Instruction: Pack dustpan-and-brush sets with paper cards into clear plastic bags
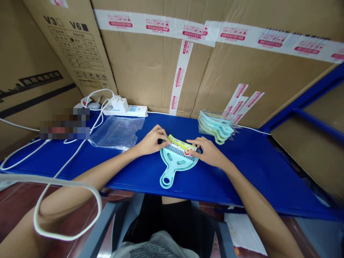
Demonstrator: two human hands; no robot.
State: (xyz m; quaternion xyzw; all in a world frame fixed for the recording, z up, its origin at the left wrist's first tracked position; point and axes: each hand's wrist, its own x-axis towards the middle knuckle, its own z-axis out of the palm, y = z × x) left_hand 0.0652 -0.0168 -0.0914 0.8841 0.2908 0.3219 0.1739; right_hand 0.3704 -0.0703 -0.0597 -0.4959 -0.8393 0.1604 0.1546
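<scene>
A light-teal dustpan-shaped piece lies on the blue table, its ringed handle toward my body. Grey bristles or ridges show along its far part. Over them is a yellow-green and white printed label. My left hand pinches the label's left end between thumb and fingers. At the right end, my right hand has its thumb and fingers closed on the same label. The fingertips partly cover both ends of the label.
Bagged teal and green pieces lie at the back right. A clear plastic bag is left of my hands, before a white power strip. White cables loop over the left side. Cardboard stands behind the table.
</scene>
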